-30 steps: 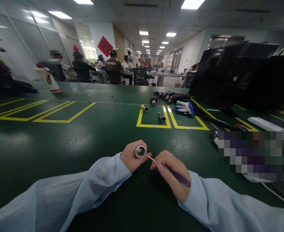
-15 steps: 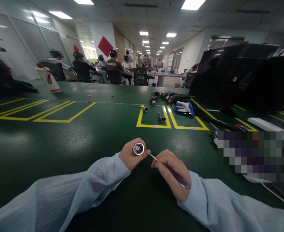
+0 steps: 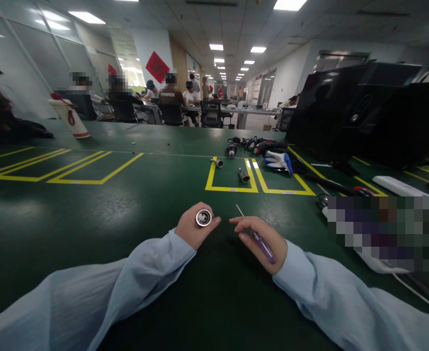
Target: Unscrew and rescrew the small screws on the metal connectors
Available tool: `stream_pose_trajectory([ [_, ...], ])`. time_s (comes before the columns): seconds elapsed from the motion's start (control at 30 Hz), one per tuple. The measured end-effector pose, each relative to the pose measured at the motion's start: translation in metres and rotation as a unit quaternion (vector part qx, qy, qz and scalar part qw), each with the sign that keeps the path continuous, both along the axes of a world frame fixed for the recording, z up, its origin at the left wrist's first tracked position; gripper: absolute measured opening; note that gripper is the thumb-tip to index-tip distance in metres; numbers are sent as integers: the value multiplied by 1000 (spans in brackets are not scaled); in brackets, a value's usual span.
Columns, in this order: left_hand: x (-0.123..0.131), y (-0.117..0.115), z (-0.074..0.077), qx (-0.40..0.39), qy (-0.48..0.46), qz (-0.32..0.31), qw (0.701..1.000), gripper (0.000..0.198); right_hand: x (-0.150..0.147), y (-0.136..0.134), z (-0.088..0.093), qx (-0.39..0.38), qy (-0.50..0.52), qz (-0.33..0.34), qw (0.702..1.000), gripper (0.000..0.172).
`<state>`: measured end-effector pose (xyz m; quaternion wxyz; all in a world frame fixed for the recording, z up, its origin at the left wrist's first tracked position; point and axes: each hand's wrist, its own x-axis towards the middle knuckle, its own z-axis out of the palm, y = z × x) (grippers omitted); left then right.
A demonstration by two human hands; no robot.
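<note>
screwdriver (image 3: 264, 248) has shifted clear of the metal connector (image 3: 203, 218) to three o'clock, half-curled right hand (image 3: 274, 239) retaining it, left hand (image 3: 190, 228) closed around the connector; inner-face work appears paused, resumption calling for tip realignment toward nine.

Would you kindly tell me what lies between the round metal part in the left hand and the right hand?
In the head view, past the metal part come the left thumb, then green tabletop, then the right hand.

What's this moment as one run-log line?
left hand: holds metal part, open end facing camera | right hand: holds purple-handled screwdriver, tip apart from part
</note>
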<state>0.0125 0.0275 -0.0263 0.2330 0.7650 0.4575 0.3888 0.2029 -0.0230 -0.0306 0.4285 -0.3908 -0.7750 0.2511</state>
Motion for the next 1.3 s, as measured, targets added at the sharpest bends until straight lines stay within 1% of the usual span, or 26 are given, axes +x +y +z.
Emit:
stream_pose_trajectory([
  [0.07, 1, -1, 0, 34, 37, -15, 999, 18, 12, 5, 5, -8, -41, 33, 999, 10],
  [0.17, 0, 0, -1, 107, 101, -24, 989, 22, 22, 9, 10, -27, -103, 136, 985, 12],
  [0.27, -3, 1, -3, 150, 129, -31, 980, 24, 24, 7, 11, -28, -176, 241, 954, 18],
  [0.33, -5, 1, -5, 159, 130, -37, 978, 23, 22, 3, 10, -20, -225, 280, 933, 14],
  [0.4, -6, 1, -5, 159, 130, -41, 978, 22, 20, -1, 11, -3, -263, 298, 918, 11],
  [0.5, -6, 1, -6, 159, 128, -44, 978, 22, 17, -6, 15, 23, -307, 292, 905, 10],
  [0.67, -5, -1, -4, 165, 130, -55, 976, 21, 12, -18, 24, 38, -378, 213, 900, 9],
  [0.77, -4, -3, -3, 172, 139, -76, 972, 19, 8, -22, 22, 68, -405, 171, 896, 11],
  [0.87, -4, -4, -2, 174, 149, -89, 969, 18, 7, -20, 17, 92, -403, 148, 899, 8],
  [0.97, -3, -4, -3, 174, 153, -99, 968, 18, 7, -13, 11, 118, -374, 137, 909, 7],
  [1.07, -2, -3, -7, 181, 162, -116, 963, 18, 5, -6, 6, 156, -306, 145, 928, 8],
  [1.17, 2, -5, -10, 205, 187, -149, 949, 12, -5, -6, 2, 205, -216, 154, 942, 12],
  [1.23, 5, -7, -11, 220, 202, -171, 939, 5, -14, -8, 1, 229, -165, 141, 949, 14],
  [1.3, 7, -8, -11, 223, 211, -189, 933, 4, -22, -11, 1, 239, -129, 120, 955, 16],
])
